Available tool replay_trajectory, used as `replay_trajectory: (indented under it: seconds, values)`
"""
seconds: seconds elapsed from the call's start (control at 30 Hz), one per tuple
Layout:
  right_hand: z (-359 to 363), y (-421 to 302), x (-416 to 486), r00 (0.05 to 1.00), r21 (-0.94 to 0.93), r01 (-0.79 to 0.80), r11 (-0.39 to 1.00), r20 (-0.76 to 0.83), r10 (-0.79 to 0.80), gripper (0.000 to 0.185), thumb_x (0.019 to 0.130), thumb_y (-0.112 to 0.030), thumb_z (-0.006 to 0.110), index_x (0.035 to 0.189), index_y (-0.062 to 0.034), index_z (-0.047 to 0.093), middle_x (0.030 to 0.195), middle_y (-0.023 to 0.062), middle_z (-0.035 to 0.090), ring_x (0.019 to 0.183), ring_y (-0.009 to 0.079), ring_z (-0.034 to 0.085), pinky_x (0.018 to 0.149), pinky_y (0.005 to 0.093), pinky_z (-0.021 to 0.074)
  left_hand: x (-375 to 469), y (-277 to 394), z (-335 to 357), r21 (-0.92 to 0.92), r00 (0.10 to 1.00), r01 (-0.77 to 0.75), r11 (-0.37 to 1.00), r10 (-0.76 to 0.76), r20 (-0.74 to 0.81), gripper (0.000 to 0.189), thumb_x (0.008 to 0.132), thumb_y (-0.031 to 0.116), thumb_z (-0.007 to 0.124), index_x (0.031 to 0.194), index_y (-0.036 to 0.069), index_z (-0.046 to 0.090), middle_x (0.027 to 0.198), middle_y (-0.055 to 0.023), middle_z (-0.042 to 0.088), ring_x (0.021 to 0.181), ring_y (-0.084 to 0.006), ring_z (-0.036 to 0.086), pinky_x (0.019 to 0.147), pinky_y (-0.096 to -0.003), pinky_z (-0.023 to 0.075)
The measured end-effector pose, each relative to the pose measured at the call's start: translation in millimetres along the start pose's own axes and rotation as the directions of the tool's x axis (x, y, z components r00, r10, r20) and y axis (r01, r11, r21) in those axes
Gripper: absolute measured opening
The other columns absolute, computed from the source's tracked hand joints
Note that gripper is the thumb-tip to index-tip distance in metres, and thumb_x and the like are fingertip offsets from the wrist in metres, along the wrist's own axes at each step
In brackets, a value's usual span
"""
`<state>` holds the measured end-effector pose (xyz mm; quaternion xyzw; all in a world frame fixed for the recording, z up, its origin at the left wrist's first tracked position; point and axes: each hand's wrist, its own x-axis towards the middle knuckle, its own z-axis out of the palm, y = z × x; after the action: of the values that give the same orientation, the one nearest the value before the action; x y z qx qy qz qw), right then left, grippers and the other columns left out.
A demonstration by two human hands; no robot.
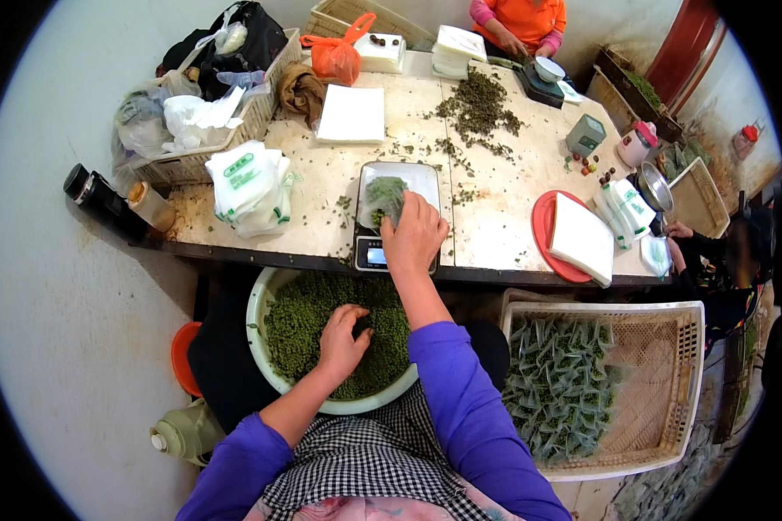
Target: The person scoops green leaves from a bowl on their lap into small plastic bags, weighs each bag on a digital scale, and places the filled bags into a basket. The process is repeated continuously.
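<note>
My right hand (414, 234) grips the near edge of a clear plastic bag (386, 198) of small green berries over the pan of a digital scale (433, 185). Whether the bag rests fully on the pan is not plain. My left hand (345, 342) lies with bent, spread fingers on loose green berries (300, 325), which look like green peppercorns. They fill a pale round basin (259, 345) at my lap. Right of my lap, filled clear bags (554, 391) stand in rows in the left part of a plastic crate (693, 384).
Stacked printed bags (251, 185) and a white stack of sheets (350, 115) lie on the table (489, 241). Further right is a red plate (539, 221) under white sheets. Dark berries (479, 104) are scattered beyond the scale. One person (524, 26) sits across; another (710, 260) works at the right.
</note>
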<state>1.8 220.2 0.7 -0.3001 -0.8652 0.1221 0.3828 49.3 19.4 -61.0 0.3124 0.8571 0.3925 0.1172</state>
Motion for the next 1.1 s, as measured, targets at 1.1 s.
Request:
replay_trajectory:
  seconds: [1.1]
  values:
    - [-152.9,-52.8,-98.6,0.425,0.318,0.456,0.831,0.742,-0.518,0.041,0.079,-0.044,0.074,0.102,-0.0106,0.072,0.104,0.0057,0.070,0.131,0.0353,0.047,0.110,0.0664,0.0223,-45.7,-21.5,-50.1,-0.138,0.985,-0.167,0.976,0.171,0.018,0.065,0.068,0.002,0.077,0.127,0.013,0.054,0.129,-0.0124,0.060,0.106,-0.0304,0.066,0.081,-0.0385,0.0584]
